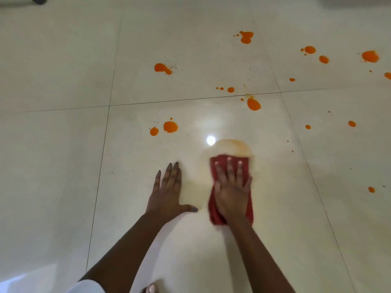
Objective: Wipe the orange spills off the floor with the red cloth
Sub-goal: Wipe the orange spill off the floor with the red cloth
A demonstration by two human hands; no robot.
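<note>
Cream and glossy, filling the entire view as a square-tiled ceramic floor (63, 144), carrying thin dark grout lines and reflecting one round bright light spot near the centre.

Reaching in from the bottom edge as two bare forearms.

Resting flat on the tile as the left hand (169, 193): palm down, four fingers straight and close together, thumb splaying toward the right, holding nothing.

Pressing down as the right hand (231, 193): fingers straight and slightly spread, palm lying flat on the folded red cloth (213, 212), not curling round it. Lying apart, side by side, with a strip of bare tile between the two hands.

Lying on the centre tile as the red cloth, under the right hand, protruding just past the fingertips at the far end and past the wrist at the near end; edges appearing slightly blurred.

Spreading beyond the cloth's far edge and to its left as a pale orange smeared film (230, 146), touching the cloth.

Sitting scattered as round orange liquid spills (170, 126): nearest pair lying left of the light spot, others lying well apart across the far and right tiles, all apart from the cloth.

Showing at the bottom-left edge as a white sleeve (88, 286).
</note>
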